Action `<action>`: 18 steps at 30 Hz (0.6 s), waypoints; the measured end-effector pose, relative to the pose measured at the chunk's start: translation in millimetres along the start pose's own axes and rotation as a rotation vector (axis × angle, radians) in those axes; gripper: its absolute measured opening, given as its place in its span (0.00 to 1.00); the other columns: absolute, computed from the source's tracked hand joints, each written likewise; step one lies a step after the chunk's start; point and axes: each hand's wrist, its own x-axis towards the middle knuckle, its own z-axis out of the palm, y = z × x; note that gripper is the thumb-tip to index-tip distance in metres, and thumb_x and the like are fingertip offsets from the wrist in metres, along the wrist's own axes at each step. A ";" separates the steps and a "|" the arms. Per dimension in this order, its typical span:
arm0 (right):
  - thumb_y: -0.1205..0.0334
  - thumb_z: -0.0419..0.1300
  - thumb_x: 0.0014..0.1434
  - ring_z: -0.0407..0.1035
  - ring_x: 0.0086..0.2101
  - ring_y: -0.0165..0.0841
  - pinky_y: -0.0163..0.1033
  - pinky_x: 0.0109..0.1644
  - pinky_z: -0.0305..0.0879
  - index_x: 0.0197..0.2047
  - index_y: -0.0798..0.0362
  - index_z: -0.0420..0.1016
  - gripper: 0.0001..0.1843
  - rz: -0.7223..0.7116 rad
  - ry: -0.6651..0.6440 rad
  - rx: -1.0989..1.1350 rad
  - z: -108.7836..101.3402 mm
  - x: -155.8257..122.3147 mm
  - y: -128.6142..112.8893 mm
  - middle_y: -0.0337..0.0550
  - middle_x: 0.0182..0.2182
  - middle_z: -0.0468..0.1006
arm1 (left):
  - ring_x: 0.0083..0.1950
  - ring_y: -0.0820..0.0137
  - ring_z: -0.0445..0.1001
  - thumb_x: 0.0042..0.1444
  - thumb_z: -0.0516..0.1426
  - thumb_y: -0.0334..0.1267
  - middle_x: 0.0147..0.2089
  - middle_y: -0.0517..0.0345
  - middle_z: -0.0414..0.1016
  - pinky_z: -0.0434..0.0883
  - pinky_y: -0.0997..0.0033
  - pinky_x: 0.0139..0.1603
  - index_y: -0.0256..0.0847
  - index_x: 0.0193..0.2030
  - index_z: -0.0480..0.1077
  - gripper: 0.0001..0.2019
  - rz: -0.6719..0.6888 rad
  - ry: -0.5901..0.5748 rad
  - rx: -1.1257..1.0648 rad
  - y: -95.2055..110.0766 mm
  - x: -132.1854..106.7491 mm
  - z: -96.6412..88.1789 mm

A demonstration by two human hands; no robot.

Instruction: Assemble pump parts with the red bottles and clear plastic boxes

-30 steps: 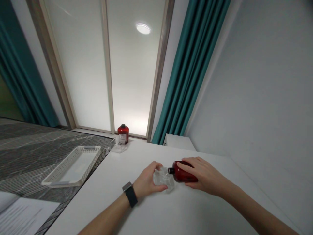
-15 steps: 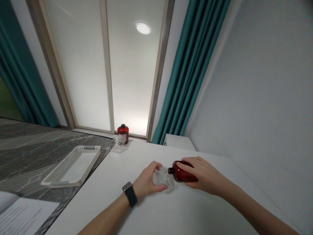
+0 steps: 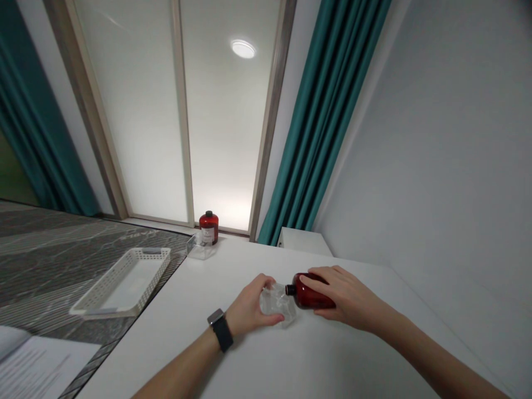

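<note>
My left hand (image 3: 253,306), a watch on its wrist, is curled around a small clear container (image 3: 277,305) low over the white table. My right hand (image 3: 338,295) grips a dark red bottle (image 3: 311,299) that lies tilted nearly level. The bottle's uncapped black neck points left, over the container's rim. Whether any liquid runs out, I cannot tell. At the table's far left corner stands a second red bottle (image 3: 209,228), capped and labelled, behind a clear box (image 3: 201,248) with something whitish in it.
The white table (image 3: 241,360) fills the lower middle. Left of it, on a dark patterned surface, sit a white perforated basket (image 3: 133,311) and an open book (image 3: 50,366). A white cabinet (image 3: 305,239) stands beyond the far edge, near the teal curtain (image 3: 316,138).
</note>
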 end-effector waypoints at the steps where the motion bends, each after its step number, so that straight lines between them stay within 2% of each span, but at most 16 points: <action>1: 0.64 0.70 0.52 0.72 0.49 0.46 0.51 0.50 0.69 0.65 0.47 0.63 0.38 -0.002 -0.004 0.000 -0.4 0.3 -0.1 0.54 0.55 0.76 | 0.46 0.62 0.72 0.44 0.68 0.35 0.45 0.56 0.71 0.69 0.63 0.48 0.42 0.48 0.64 0.25 0.000 -0.003 -0.003 0.3 0.1 -0.2; 9: 0.64 0.69 0.53 0.72 0.49 0.46 0.51 0.50 0.69 0.66 0.44 0.62 0.39 -0.002 0.013 0.012 1.3 -0.7 1.3 0.53 0.55 0.75 | 0.46 0.61 0.72 0.44 0.68 0.36 0.45 0.56 0.72 0.69 0.63 0.48 0.42 0.48 0.64 0.25 -0.007 -0.003 -0.006 0.1 0.2 -0.3; 18: 0.64 0.69 0.52 0.72 0.49 0.46 0.52 0.49 0.69 0.65 0.46 0.63 0.38 -0.011 0.015 0.004 -0.1 0.1 0.3 0.54 0.54 0.76 | 0.46 0.62 0.72 0.44 0.68 0.34 0.45 0.56 0.72 0.69 0.63 0.48 0.42 0.48 0.64 0.26 -0.008 0.004 -0.004 1.0 -0.4 -0.3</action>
